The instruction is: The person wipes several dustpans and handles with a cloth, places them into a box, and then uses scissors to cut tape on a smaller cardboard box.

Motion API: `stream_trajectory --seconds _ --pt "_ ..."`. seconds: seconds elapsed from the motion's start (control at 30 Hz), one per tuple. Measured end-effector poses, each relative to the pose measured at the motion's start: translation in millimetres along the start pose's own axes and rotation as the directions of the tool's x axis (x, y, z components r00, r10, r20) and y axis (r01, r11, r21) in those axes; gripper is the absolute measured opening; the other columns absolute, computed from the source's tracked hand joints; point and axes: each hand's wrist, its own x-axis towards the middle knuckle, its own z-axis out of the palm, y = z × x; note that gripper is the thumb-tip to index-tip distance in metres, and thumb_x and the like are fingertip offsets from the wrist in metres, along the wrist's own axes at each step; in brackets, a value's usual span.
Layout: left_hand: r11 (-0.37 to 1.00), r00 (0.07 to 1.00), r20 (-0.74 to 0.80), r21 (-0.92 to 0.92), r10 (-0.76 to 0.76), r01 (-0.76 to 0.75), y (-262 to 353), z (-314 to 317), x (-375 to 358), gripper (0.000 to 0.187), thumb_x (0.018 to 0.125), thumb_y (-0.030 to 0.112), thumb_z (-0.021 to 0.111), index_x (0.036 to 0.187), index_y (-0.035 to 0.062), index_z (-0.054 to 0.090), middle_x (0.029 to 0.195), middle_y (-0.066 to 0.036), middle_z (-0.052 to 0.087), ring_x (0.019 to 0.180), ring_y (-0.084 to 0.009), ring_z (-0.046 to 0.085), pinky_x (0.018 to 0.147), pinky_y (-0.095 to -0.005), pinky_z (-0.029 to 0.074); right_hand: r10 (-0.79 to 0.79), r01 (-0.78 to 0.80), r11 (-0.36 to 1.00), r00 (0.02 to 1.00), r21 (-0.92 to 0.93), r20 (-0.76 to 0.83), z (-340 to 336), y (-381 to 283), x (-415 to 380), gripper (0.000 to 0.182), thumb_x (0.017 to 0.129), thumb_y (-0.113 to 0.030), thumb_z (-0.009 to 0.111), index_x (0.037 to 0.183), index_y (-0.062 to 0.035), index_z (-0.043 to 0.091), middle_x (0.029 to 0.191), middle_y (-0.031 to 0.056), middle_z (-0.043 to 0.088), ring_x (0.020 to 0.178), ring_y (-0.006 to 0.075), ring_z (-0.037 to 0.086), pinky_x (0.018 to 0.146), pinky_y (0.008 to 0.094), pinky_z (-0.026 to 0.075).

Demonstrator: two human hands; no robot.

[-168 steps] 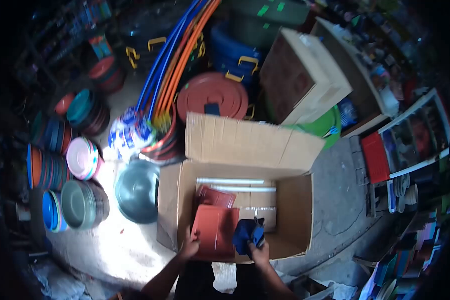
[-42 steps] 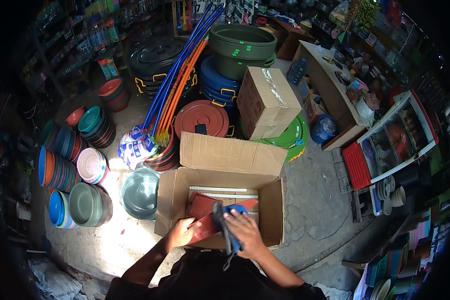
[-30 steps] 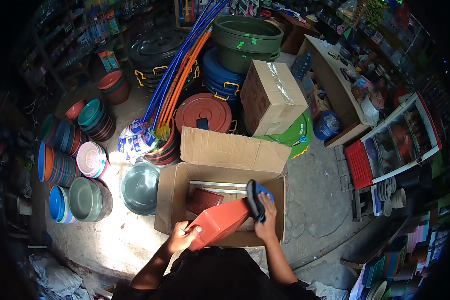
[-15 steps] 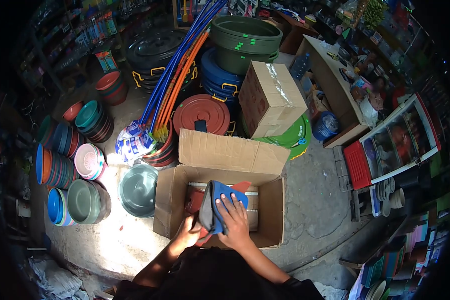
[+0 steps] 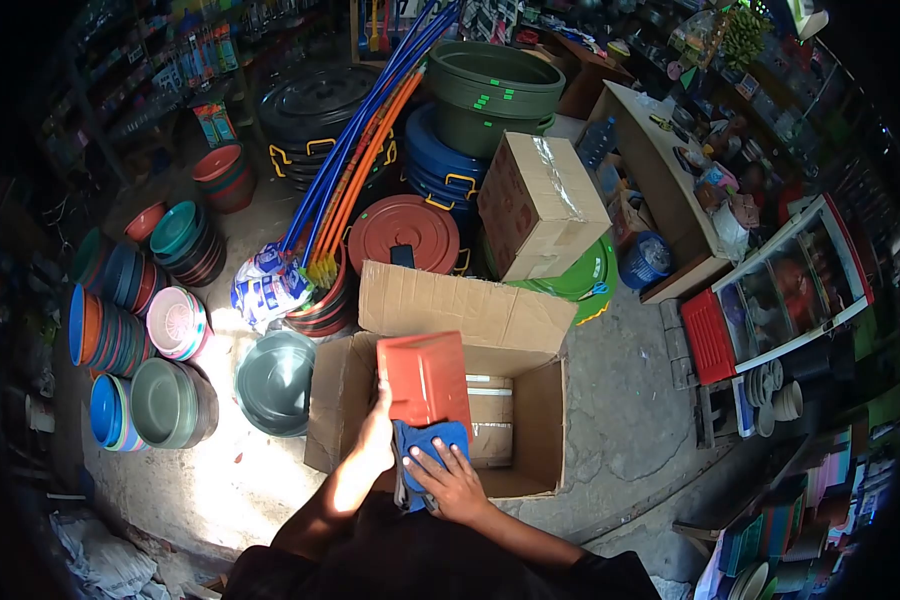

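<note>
My left hand (image 5: 375, 432) is closed on the left edge of a red-orange, rectangular plastic piece (image 5: 425, 378), whose exact kind I cannot make out. It is held up tilted over an open cardboard box (image 5: 538, 420). My right hand (image 5: 450, 484) presses a folded blue and grey cloth (image 5: 430, 440) against the near end of the plastic piece, fingers spread over the cloth. Inside the box, a smaller brown carton (image 5: 491, 408) with white bands shows to the right of the plastic piece. The cloth covers part of the piece's lower end.
A grey-green basin (image 5: 276, 383) stands left of the box, with stacked pots (image 5: 170, 402) further left. Behind are a red lidded tub (image 5: 404, 235), long blue and orange poles (image 5: 355, 170) and a taped carton (image 5: 545, 205). A glass-fronted case (image 5: 795, 285) lies at right.
The red-orange piece has been raised out of the box and turned so its broad face shows. The cloth and my right hand have moved down toward my body; my left hand has shifted slightly up.
</note>
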Motion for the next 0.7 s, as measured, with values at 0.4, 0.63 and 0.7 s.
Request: stream_trajectory --seconds 0.4,0.63,0.7 --pt "0.964 0.949 0.313 -0.259 0.023 0.062 38 -29 6 0.048 0.101 0.047 0.038 0.125 0.0063 0.046 0.12 -0.013 0.057 0.11 -0.0277 0.058 0.095 -0.0499 0.048 0.575 -0.194 0.798 0.525 0.57 -0.627 13 43 -10 0.057 0.093 -0.03 0.055 0.135 0.0038 0.041 0.152 0.0241 0.029 0.139 0.0425 0.029 0.113 0.052 0.018" --pt "0.837 0.554 0.704 -0.108 0.445 -0.536 -8 -29 -42 0.061 0.095 0.044 0.057 0.137 0.0029 0.043 0.131 -0.013 0.053 0.115 -0.0226 0.055 0.099 -0.0382 0.045 0.052 -0.023 0.996 0.937 0.089 -0.345 -54 -24 42 0.077 0.073 -0.023 0.057 0.146 -0.0137 0.038 0.153 0.0104 0.034 0.144 0.0345 0.024 0.115 0.0534 0.016" --pt "0.966 0.961 0.277 0.244 0.013 -0.084 12 -7 -38 0.051 0.1 0.043 0.049 0.131 0.0021 0.049 0.126 -0.011 0.057 0.11 -0.0164 0.056 0.102 -0.0332 0.04 0.134 -0.08 0.988 0.859 0.13 -0.494 -64 -1 57 0.068 0.078 -0.021 0.054 0.144 -0.0098 0.042 0.153 0.0136 0.033 0.144 0.0376 0.023 0.115 0.0546 0.014"
